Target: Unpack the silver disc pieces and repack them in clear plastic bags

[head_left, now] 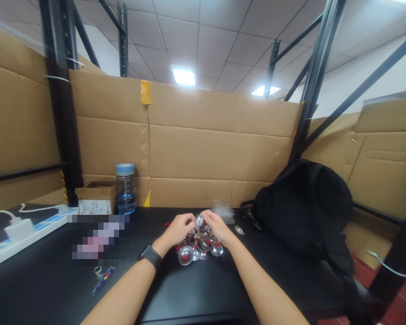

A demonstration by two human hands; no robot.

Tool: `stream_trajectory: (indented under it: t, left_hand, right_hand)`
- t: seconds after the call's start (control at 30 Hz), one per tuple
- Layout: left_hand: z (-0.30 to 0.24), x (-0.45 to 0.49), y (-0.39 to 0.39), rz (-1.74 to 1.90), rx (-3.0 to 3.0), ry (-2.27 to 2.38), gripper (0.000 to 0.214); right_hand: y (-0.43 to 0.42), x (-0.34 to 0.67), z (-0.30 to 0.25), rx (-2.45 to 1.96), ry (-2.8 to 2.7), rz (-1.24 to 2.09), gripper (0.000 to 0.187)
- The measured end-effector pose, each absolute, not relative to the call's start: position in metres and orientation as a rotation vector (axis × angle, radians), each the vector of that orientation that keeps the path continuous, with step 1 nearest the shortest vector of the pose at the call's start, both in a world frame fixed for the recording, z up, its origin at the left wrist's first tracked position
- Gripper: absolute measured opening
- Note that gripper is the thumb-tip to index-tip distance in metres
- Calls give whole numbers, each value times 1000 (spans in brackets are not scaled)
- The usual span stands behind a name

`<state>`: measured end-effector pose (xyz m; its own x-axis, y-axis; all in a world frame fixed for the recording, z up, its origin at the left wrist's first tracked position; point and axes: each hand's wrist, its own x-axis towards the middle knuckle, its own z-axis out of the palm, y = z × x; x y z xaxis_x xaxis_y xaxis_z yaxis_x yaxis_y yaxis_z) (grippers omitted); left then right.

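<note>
My left hand [180, 229] and my right hand [218, 227] meet over the middle of the black table, fingers closed in a pinch. Between their fingertips is a transparent suction cup [199, 222], held up above a pile. Below and between the hands lies that pile of transparent suction cups [186, 255], several with red parts in their middles. My right wrist is close to the pile's right side. A dark watch sits on my left wrist. Fine detail at the fingertips is too small to make out.
A transparent plastic bag [223, 212] and a single loose transparent piece [239, 229] lie beyond my right hand. Right stands a black backpack [301, 212]. Left are a blue-lidded bottle [126, 189], a small cardboard box [97, 198], a power strip [37, 237] and a keychain [103, 280].
</note>
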<state>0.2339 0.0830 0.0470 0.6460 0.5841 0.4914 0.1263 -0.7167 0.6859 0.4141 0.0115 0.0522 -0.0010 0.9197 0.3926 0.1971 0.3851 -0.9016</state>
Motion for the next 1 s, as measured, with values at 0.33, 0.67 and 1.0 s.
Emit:
stream_trajectory:
  t: [0.33, 0.67, 1.0]
  left_hand:
    - [51, 179, 134, 913, 2540, 1131, 24]
    - [27, 156, 160, 737, 2551, 1317, 17]
    - [16, 162, 164, 667, 2600, 1237, 31]
  right_hand:
    - [14, 493, 61, -1834, -1385, 37, 44]
    - [-2, 547, 38, -2445, -1043, 98, 36]
    - [0, 544, 31, -2499, -1075, 56, 40]
